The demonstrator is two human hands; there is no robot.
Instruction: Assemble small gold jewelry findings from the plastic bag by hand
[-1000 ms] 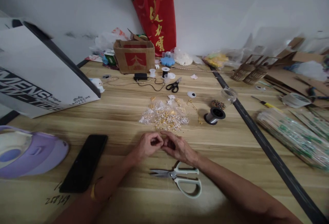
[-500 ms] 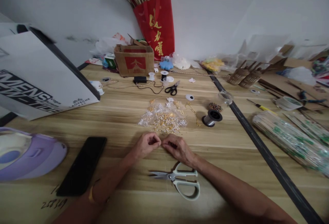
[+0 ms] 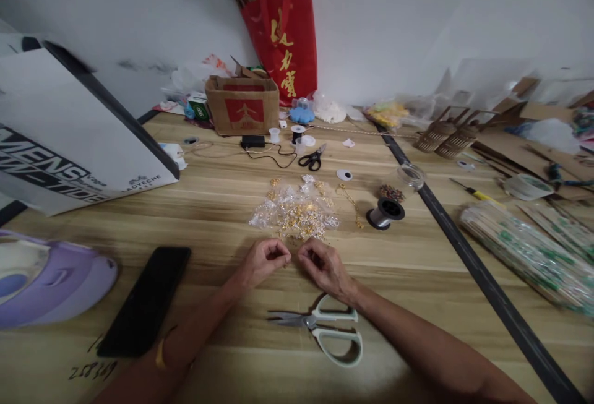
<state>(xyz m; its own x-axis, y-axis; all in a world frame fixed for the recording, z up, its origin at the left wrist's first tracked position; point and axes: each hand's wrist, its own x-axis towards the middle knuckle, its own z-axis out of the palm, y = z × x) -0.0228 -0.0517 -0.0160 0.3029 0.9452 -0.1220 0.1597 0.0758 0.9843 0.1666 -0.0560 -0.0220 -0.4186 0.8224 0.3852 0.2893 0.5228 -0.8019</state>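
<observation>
My left hand [image 3: 262,260] and my right hand [image 3: 323,266] rest on the wooden table [image 3: 213,218], fingers curled in pinches, tips a few centimetres apart. What they pinch is too small to make out. Just beyond them lies a pile of small gold pieces in clear plastic bags [image 3: 297,211]. White-handled scissors [image 3: 325,328] lie under my right wrist, blades pointing left. A spool of clear thread [image 3: 386,213] stands to the right of the pile.
A black phone [image 3: 146,299] and a purple-and-white device [image 3: 46,277] lie at the left, behind them a white shopping bag [image 3: 69,138]. At the back stand a cardboard box [image 3: 243,104], a red bag [image 3: 283,36] and black scissors [image 3: 313,158]. Bagged sticks [image 3: 529,249] lie right.
My hands, which were touching at the fingertips, have drawn slightly apart. The view has shifted a little.
</observation>
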